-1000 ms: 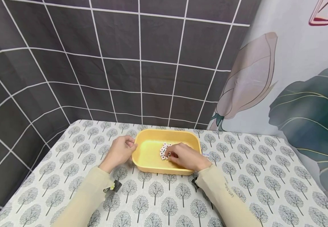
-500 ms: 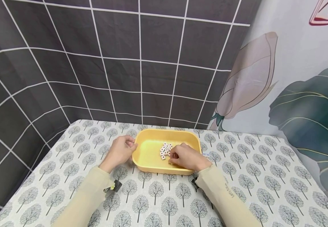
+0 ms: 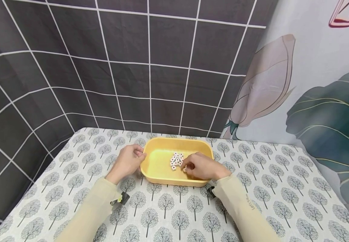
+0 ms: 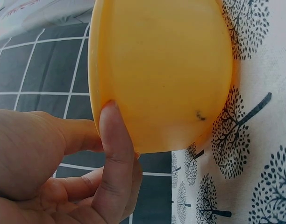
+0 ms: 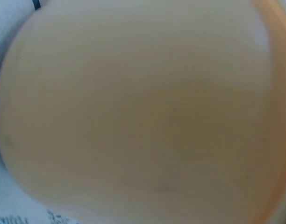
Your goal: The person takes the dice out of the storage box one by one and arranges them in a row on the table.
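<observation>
A yellow plastic tub [image 3: 159, 168] stands on the table, with a cluster of small white dice [image 3: 175, 160] showing red dots on its floor. My left hand [image 3: 129, 159] pinches the tub's left end; in the left wrist view one finger [image 4: 116, 140] lies against the outer wall and the thumb reaches behind the rim. My right hand [image 3: 203, 166] reaches over the near right side into the tub, its fingers curled down. At its fingertips is a single die [image 3: 184, 169], just right of the cluster. The right wrist view holds only the tub's outer wall [image 5: 133, 116], blurred, without the hand.
The tree-patterned cloth [image 3: 150, 218] covers the table. A dark curtain with white grid lines [image 3: 168, 80] hangs behind it, and a flower-printed curtain [image 3: 268, 101] at the right. Both wrists carry small dark devices.
My right hand has drawn back rightward from the cluster, uncovering more dice, and a single die now shows at its fingertips. The left hand and the tub have stayed put.
</observation>
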A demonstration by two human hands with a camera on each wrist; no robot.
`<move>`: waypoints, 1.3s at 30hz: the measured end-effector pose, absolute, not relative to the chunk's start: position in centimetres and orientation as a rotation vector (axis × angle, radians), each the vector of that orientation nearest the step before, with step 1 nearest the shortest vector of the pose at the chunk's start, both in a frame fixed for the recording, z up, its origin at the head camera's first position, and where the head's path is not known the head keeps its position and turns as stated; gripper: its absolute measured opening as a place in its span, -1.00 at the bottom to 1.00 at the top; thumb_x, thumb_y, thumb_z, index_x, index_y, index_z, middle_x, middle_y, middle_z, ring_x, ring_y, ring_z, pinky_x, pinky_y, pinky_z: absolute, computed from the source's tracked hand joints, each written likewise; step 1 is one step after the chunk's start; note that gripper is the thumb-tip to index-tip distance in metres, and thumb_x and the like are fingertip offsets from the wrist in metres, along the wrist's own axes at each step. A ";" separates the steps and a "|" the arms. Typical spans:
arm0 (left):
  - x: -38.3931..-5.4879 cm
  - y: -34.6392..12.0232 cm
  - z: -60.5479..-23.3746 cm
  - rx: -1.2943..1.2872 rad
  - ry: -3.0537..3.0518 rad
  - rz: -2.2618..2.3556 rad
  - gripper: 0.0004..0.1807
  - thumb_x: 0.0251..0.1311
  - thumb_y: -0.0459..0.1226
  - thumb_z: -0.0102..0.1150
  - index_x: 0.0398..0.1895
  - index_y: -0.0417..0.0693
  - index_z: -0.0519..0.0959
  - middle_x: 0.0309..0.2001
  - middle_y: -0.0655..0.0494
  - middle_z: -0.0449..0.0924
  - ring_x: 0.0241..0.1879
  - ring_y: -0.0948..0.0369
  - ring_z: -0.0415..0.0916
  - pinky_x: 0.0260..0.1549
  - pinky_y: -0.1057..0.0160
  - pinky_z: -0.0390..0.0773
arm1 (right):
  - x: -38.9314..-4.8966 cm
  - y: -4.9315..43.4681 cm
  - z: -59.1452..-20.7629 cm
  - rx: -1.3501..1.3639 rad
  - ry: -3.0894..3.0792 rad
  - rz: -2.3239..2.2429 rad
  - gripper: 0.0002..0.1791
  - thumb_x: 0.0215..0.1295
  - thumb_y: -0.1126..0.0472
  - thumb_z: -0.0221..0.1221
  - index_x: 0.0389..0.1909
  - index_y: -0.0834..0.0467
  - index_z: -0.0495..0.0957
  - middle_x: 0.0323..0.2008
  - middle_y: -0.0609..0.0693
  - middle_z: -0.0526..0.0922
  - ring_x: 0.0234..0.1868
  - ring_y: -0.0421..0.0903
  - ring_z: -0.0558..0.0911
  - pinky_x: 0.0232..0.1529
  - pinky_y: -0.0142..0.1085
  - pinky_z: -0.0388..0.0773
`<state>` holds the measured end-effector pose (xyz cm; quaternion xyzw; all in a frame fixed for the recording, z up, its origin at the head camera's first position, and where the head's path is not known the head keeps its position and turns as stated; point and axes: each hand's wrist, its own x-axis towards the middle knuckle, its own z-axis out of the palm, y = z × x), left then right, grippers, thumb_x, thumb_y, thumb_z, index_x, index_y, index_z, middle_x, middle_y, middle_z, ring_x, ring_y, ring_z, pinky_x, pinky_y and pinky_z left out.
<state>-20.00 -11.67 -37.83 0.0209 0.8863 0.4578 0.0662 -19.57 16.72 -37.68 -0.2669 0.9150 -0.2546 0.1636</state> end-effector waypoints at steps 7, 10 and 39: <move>-20.0 -11.6 -37.8 0.055 2.674 1.373 -0.73 0.38 -0.33 0.18 0.04 -0.34 0.55 -0.17 -0.14 0.63 -0.44 0.20 0.55 -0.49 0.25 0.72 | -19.6 17.9 -36.4 -0.690 2.615 -0.756 -0.79 0.23 0.44 0.27 -0.23 0.07 0.63 -0.33 -0.11 0.62 -0.24 -0.18 0.56 -0.15 -0.37 0.61; -20.0 -11.7 -37.8 0.060 2.680 1.368 -0.73 0.37 -0.33 0.18 0.04 -0.33 0.55 -0.18 -0.13 0.63 -0.43 0.20 0.55 -0.50 0.27 0.71 | -19.6 18.4 -35.9 -0.700 2.634 -0.766 -0.82 0.23 0.44 0.29 -0.25 0.11 0.60 -0.31 -0.11 0.63 -0.21 -0.17 0.57 -0.10 -0.36 0.63; -20.2 -11.8 -37.9 0.063 2.667 1.363 -0.72 0.37 -0.31 0.20 0.04 -0.32 0.55 -0.19 -0.13 0.63 -0.54 0.19 0.58 -0.51 0.18 0.73 | -19.3 24.4 -32.4 -0.714 2.830 -0.758 -0.83 0.15 0.39 0.37 -0.28 0.11 0.67 -0.38 -0.11 0.66 -0.28 -0.19 0.59 -0.16 -0.27 0.67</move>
